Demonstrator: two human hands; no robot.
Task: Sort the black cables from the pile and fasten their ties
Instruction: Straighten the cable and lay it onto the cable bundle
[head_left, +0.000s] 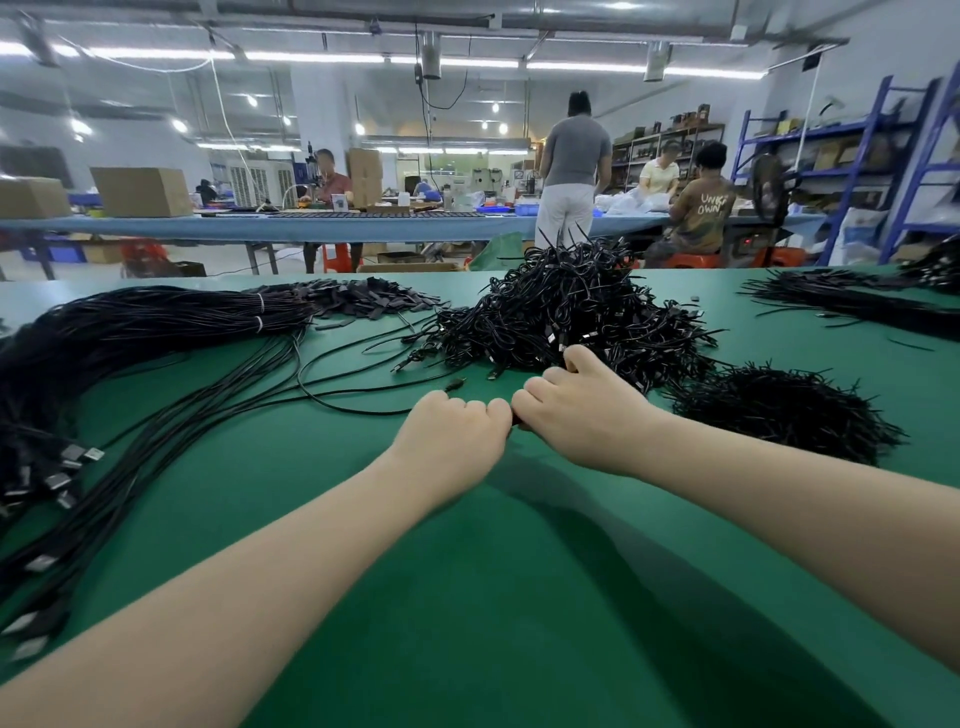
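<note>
My left hand (453, 427) and right hand (576, 410) meet, fingers curled on a black cable (517, 418) near the pile (566, 317); I should cinch its tie snug

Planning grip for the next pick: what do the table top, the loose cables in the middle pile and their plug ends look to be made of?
Table top: green mat, matte, likely rubber or vinyl; soft shadows, no glare.
Middle pile cables: black, slightly glossy plastic-looking jacket; thin highlights along the strands.
Plug ends: bright silvery tips, probably metal, on black moulded bodies.
Both hands, left hand and right hand, grip something dark, mostly hidden.
</note>
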